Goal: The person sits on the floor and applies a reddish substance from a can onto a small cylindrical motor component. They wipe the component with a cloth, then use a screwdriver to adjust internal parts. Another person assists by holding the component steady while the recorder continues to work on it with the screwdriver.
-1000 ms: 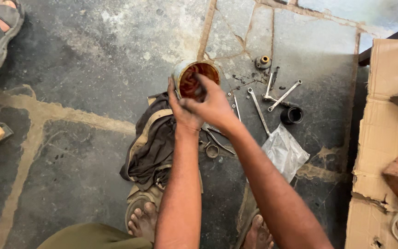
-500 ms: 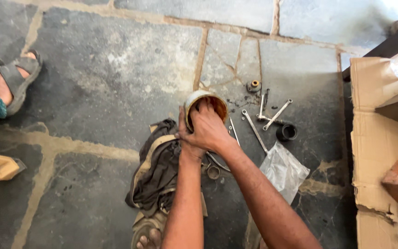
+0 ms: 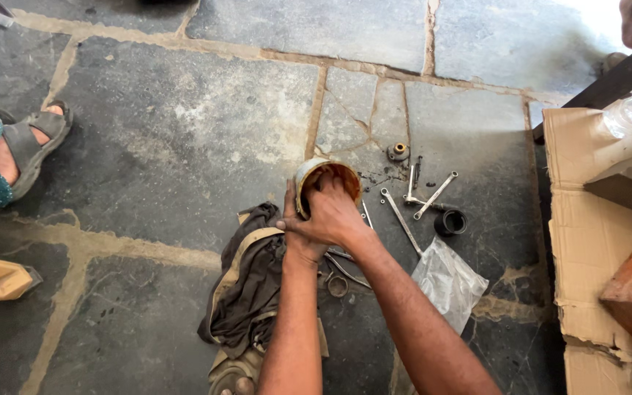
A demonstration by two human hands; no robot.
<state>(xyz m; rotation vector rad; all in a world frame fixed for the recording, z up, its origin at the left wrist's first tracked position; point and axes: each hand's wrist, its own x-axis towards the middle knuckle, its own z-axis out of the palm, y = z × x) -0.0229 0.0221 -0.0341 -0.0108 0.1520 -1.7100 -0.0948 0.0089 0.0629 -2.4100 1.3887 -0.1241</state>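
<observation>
A round metal tin (image 3: pixel 325 183), its inside coated rust-orange, sits tilted on the dark stone floor (image 3: pixel 170 132) at the upper edge of a crumpled brown rag (image 3: pixel 250 292) — both of the person's hands are on it. The left hand (image 3: pixel 294 219) wraps the tin's near side, its grip closed around the wall, thumb pointing up along the rim. The right hand (image 3: pixel 334 212) lies over the mouth with fingers curled down into the opening; whether they pinch anything inside cannot be told.

Just right of the tin lie several spanners (image 3: pixel 422 197) fanned across the stone, a small black cup-shaped part (image 3: pixel 450 222) beside them and a brass-centred fitting (image 3: pixel 398 151) a little farther up. A clear plastic bag (image 3: pixel 448 281) rests near the right forearm. Flattened cardboard (image 3: pixel 587 241) covers the floor at the right edge — at the far left, another person's sandalled foot (image 3: pixel 27 146) stands well apart.
</observation>
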